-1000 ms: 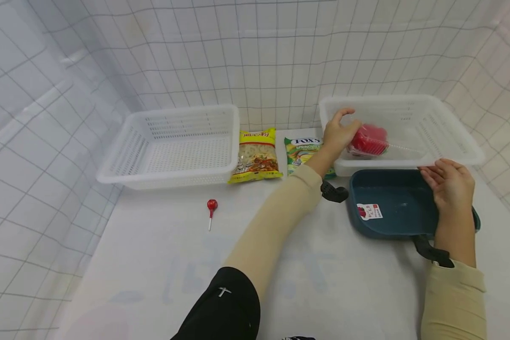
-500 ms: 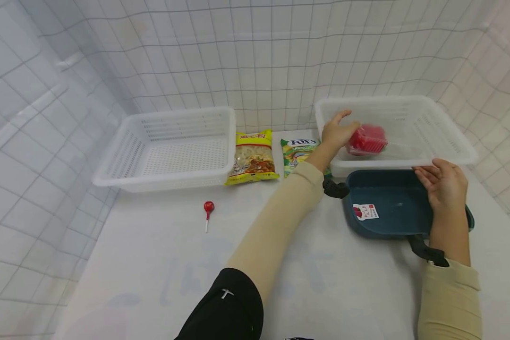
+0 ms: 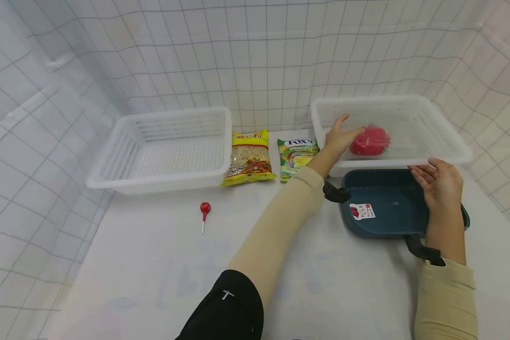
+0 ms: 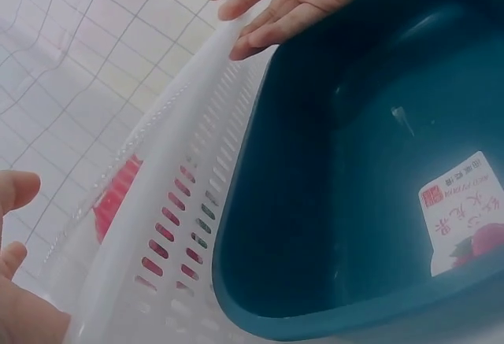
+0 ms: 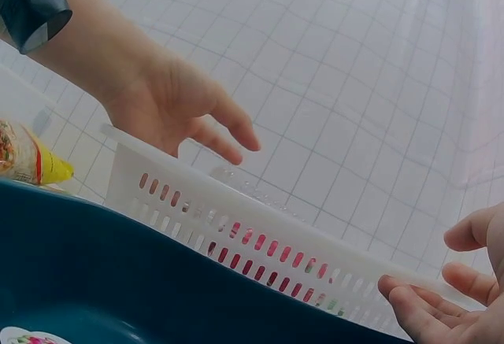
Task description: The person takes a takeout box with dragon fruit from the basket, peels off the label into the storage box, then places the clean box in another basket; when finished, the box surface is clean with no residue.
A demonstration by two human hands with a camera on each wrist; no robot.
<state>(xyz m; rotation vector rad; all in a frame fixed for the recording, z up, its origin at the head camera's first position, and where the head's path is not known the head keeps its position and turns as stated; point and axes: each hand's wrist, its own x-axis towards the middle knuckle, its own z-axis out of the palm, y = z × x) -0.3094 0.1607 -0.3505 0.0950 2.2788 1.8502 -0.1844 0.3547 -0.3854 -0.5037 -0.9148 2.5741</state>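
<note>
My left hand [image 3: 339, 135] reaches over the left side of the right-hand white basket [image 3: 456, 146], its thumb spread from its fingers. Just right of its thumb lies a round red fruit [image 3: 370, 140] with clear plastic around it. In the right wrist view, the left hand [image 5: 169, 100] has its fingertips close to a clear plastic edge [image 5: 268, 198]. My right hand [image 3: 439, 184] is at the basket's front rim, fingers extended, thumb apart in the right wrist view. Below it sits a dark teal basin [image 3: 391, 226] with a fruit sticker [image 3: 362, 211].
A second white basket [image 3: 157, 184] stands at the back left. Between the baskets lie a yellow food packet [image 3: 250, 158] and a green FOX'S candy bag [image 3: 295, 156]. A red lollipop [image 3: 205, 210] lies on the white table. Gridded cloth [image 3: 263, 56] hangs behind.
The clear plastic over the red fruit has shifted; its ribbed edge no longer shows in front and a clear sheet extends rightward. The head view has drifted slightly; both hands keep about their places.
</note>
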